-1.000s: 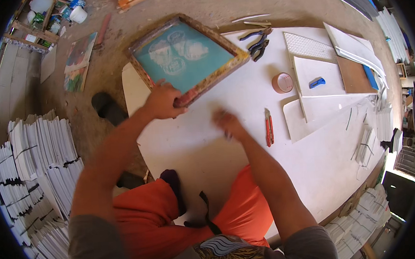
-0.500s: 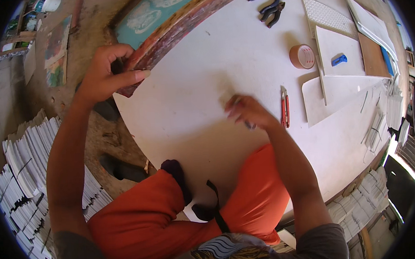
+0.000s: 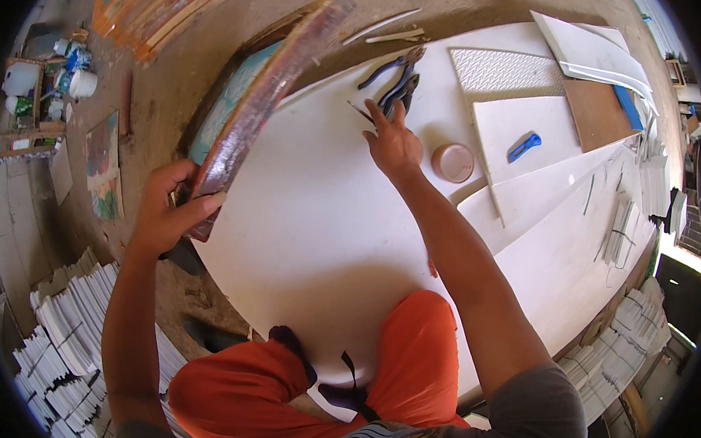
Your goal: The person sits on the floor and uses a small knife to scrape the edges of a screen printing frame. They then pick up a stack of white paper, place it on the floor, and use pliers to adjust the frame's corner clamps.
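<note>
My left hand [image 3: 168, 209] grips the near corner of a thick-edged wooden frame [image 3: 242, 125], tilted up on its side. A light blue panel [image 3: 222, 107] shows inside the frame. Palm down, my right hand [image 3: 396, 143] reaches over the handles of two pairs of pliers [image 3: 399, 89], its fingers stretched and apart. Beside its index finger a slim dark pointed tool [image 3: 358, 111] sticks out; its other end is hidden under the hand. A roll of brown tape [image 3: 452, 163] stands to the right. My right forearm covers most of the red cutters [image 3: 432, 269].
The white board [image 3: 310, 213] lies under my legs. To the right are a blue utility knife [image 3: 524, 147], board offcuts [image 3: 512, 123] and a brown piece [image 3: 595, 115]. Bundled white strips [image 3: 64, 353] stand at the left, with others [image 3: 618, 324] at lower right. Slats lie beyond the far edge.
My right hand has moved forward from near my knee to the pliers, and its fingers have spread. The slim tool now shows beside them. The frame has swung more upright in my left hand.
</note>
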The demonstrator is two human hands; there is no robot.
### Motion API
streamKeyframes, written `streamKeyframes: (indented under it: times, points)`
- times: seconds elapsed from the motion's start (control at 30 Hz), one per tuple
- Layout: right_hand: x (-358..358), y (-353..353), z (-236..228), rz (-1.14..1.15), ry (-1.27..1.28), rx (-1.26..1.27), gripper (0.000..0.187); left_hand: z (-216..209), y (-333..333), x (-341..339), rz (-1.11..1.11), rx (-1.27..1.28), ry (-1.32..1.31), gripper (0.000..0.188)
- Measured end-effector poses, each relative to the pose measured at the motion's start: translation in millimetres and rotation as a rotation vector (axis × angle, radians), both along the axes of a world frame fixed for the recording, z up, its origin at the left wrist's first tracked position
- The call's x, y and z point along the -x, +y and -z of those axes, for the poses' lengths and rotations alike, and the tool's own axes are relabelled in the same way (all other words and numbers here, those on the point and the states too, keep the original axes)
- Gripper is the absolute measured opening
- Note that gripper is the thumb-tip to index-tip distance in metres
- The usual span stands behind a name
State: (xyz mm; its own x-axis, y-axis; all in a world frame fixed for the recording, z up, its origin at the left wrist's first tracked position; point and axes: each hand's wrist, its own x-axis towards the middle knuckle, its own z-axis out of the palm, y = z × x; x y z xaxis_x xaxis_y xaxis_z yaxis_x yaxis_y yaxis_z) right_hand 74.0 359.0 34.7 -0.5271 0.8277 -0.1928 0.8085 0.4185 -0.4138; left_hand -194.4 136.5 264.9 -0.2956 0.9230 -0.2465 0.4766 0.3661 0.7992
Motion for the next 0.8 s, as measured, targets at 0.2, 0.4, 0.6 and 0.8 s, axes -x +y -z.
streamKeyframes:
  times: [0.2,0.4,0.6,0.8]
  points:
    - [4,99,-1,-0.227,-0.276,0.049,0.058,-39,48,-15,-0.081,0.094,-0.024,0.033]
    - [-35,141,-18,0.007,-0.195,0.044,0.065,-68,87,-41,-0.034,0.120,-0.009,0.031]
    - [-126,140,3,0.180,-0.346,0.099,0.060,-76,148,-74,0.308,0.012,0.224,0.034]
    - [-153,128,-2,0.118,-0.399,0.080,0.060,-89,200,-87,0.674,-0.093,0.403,0.037]
